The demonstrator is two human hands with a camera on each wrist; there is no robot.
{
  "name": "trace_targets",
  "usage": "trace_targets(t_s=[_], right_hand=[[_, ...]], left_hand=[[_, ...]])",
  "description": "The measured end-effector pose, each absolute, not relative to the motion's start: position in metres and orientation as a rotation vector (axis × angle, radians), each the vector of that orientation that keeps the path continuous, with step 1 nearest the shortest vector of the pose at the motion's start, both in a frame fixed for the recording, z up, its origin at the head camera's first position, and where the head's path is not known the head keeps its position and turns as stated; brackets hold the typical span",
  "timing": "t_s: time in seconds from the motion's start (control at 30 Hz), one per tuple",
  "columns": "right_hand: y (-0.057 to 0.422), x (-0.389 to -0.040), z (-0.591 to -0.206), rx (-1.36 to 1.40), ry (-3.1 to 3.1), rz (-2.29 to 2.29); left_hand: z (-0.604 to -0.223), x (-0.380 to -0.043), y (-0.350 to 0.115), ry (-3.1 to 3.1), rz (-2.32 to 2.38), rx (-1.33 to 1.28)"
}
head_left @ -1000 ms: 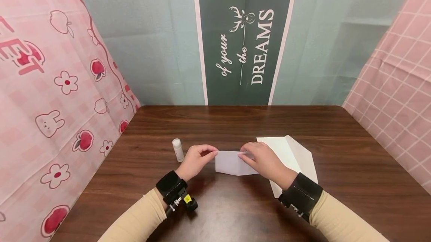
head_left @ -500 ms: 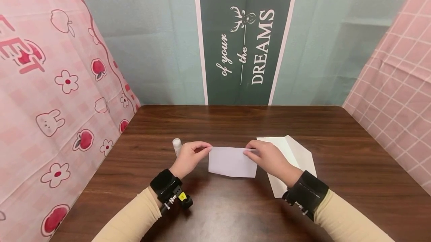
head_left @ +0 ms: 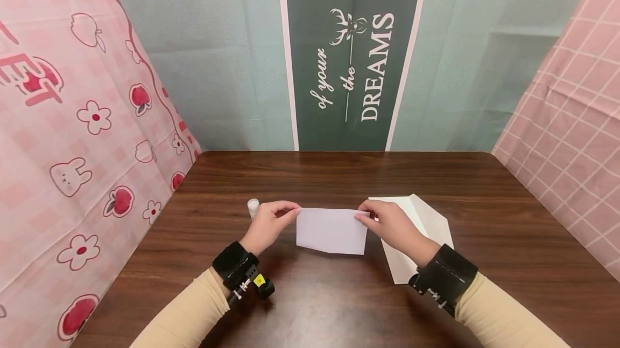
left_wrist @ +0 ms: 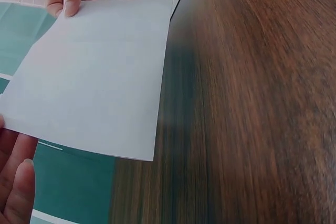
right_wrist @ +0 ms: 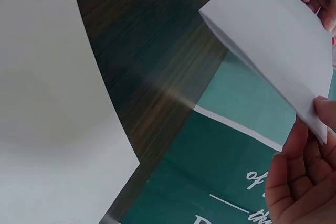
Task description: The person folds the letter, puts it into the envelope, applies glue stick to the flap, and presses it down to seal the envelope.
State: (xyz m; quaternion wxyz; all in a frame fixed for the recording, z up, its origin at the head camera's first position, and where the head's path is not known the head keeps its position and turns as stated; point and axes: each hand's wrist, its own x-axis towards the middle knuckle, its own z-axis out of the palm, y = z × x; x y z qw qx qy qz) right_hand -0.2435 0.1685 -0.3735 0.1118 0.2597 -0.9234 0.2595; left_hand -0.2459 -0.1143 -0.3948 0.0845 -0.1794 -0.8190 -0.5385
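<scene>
A folded white sheet of paper (head_left: 331, 232) is held up over the table between both hands. My left hand (head_left: 267, 224) pinches its upper left corner between thumb and fingers. At the upper right corner my right hand (head_left: 394, 229) pinches it, thumb on the near face, as the right wrist view also shows on the paper (right_wrist: 278, 35). Seen from the left wrist, the paper (left_wrist: 105, 77) hangs nearly flat. Behind my left hand stands a white glue stick (head_left: 253, 206), its lower part hidden. Under my right hand lies a larger creased white paper (head_left: 438, 224), partly covered by hand and wrist.
The dark brown wooden table (head_left: 329, 305) spreads beneath both arms. A green cloth with printed lettering (head_left: 378, 68) hangs along the back edge. Pink patterned cloths hang at the left (head_left: 97, 176) and right (head_left: 576, 138).
The folded paper has been raised and shifted slightly left, more of its face now showing. My left hand moved left and now covers most of the glue stick; my right hand slid to the paper's right corner.
</scene>
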Motion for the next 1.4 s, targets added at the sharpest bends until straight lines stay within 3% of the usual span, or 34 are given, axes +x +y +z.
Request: trace_targets(t_s=[0.3,0.7,1.4], right_hand=[[0.17,-0.245,-0.374,0.789,-2.689,0.777],[0.174,-0.243,-0.381,1.059,-2.501,0.443],[0.169,-0.238,-0.41,1.366,-2.708,0.195]], left_hand=[[-0.393,-0.246,-0.12,-2.457,-1.451,-0.617],[-0.396,-0.238,-0.129,-2.291,-0.457,-1.017],[-0.419,-0.23,-0.116,-2.323,0.029,-1.359]])
